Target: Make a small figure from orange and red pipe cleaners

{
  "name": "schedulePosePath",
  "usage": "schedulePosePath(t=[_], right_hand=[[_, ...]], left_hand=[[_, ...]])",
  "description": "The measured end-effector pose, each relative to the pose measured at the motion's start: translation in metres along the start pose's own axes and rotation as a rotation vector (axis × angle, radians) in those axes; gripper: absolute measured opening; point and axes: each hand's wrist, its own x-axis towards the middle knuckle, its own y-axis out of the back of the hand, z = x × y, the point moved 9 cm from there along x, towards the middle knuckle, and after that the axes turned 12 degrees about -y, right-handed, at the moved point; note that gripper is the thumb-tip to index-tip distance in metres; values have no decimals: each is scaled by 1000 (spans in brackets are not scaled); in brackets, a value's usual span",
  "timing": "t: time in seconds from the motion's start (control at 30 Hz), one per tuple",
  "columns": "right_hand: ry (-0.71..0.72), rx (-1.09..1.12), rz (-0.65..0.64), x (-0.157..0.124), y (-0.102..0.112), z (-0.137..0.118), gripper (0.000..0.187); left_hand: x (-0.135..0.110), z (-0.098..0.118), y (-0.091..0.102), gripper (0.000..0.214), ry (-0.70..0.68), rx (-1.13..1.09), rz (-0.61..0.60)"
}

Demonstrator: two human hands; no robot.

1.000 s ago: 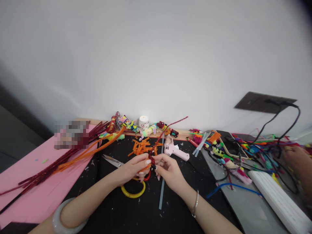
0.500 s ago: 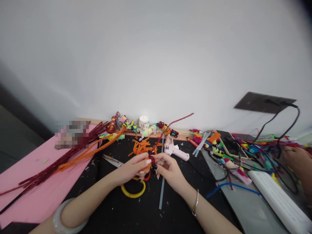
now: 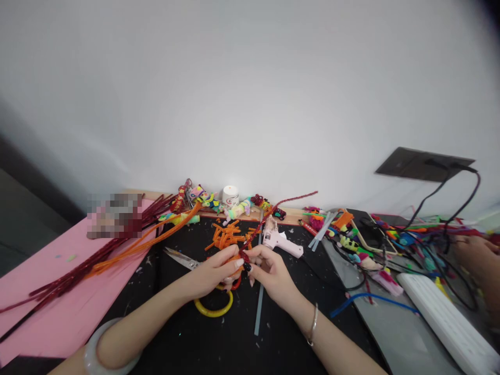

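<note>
- The left hand [image 3: 221, 268] pinched the curled end of a red pipe cleaner [image 3: 278, 202].
- The right hand [image 3: 271, 268] gripped that end too, fingertips together.
- Its free length slanted up and rightward from between both hands, near a glue gun [image 3: 285, 244].
- Scissors [image 3: 191, 264] lay partly beneath the left hand.

A pale grey wall [image 3: 250, 104] rises behind the counter [image 3: 295, 214], where a small white tub [image 3: 230, 197] stands upright among colourful fuzzy figures [image 3: 239, 210] lined along the back edge. At right, black cables [image 3: 479, 190] loop down from a dark socket panel [image 3: 410, 164] mounted on the wall. Below, a long white power strip [image 3: 449, 323] lies slantwise on a grey board [image 3: 406, 338], one end of a curved blue stem [image 3: 385, 298] close beside it. At far left, a pink sheet [image 3: 35, 276] lies flat, flecked with tiny scraps.
</note>
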Motion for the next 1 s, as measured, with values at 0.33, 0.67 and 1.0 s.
schedulePosePath(t=[0.33, 0.67, 1.0], right_hand=[[30, 102, -81, 0, -4, -1, 22], [29, 46, -32, -1, -3, -5, 14], [32, 69, -39, 1, -3, -3, 16]], left_hand=[[1, 5, 4, 28, -39, 97, 5], [-1, 3, 11, 29, -41, 346, 29], [0, 4, 9, 29, -43, 235, 33]])
